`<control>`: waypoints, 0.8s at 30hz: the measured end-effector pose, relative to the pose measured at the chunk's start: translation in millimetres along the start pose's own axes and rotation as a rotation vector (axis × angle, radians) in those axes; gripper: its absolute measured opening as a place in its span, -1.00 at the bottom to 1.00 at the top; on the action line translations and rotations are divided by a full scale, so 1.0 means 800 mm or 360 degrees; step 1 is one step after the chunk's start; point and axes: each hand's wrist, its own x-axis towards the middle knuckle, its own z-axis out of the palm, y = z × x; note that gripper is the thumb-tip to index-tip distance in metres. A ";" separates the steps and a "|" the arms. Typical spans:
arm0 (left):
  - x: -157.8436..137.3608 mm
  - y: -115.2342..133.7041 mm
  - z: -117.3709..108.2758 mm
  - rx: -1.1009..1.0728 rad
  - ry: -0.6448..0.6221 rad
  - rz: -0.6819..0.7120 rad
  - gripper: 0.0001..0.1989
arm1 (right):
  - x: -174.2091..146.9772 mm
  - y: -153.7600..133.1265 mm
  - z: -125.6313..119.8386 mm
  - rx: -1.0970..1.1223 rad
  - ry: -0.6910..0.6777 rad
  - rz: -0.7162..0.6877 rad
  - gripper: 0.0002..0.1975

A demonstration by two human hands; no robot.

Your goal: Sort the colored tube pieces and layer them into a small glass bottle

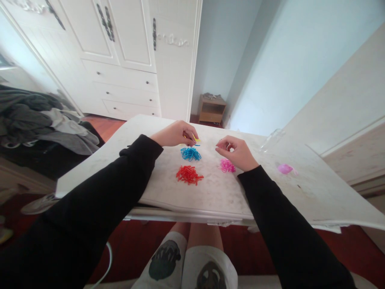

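My left hand [179,133] is curled over the table just behind a heap of blue rubber bands [190,154]. Thumb and fingers are drawn together, and whatever they may pinch is hidden. Yellow bands [197,140] show in part beyond those fingers, with one blue strand close to the fingertips. My right hand [236,151] hovers above a heap of pink rubber bands [227,165], partly covering it. Its thumb and forefinger meet in a pinch, and anything between them is too small to make out. Nearer to me lies a heap of red rubber bands [189,175].
The white table [219,196] spans the view. A clear glass or plastic vessel [272,140] lies at its back right, with a pink piece [284,169] nearer on the right. Clothes [45,116] are piled at left. A white wardrobe [120,52] stands behind.
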 end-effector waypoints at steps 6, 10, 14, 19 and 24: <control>0.000 -0.002 -0.005 -0.0042 0.0010 -0.0042 -0.72 | 0.000 0.000 -0.001 -0.0022 -0.0015 -0.0038 -0.88; -0.001 0.000 0.001 -0.0175 -0.0006 0.0000 -0.68 | 0.000 0.000 -0.001 -0.0032 -0.0012 -0.0034 -0.90; 0.000 0.003 0.016 -0.0311 -0.0025 -0.0008 -0.64 | 0.000 -0.002 0.000 -0.0039 -0.0041 -0.0028 -0.89; 0.001 0.011 0.044 -0.0477 -0.0100 -0.0034 -0.59 | -0.001 -0.008 0.002 -0.0003 -0.0099 -0.0088 -0.86; 0.001 0.025 0.062 -0.0486 -0.0147 -0.0041 -0.62 | -0.004 -0.016 0.001 0.0088 -0.0201 -0.0199 -0.84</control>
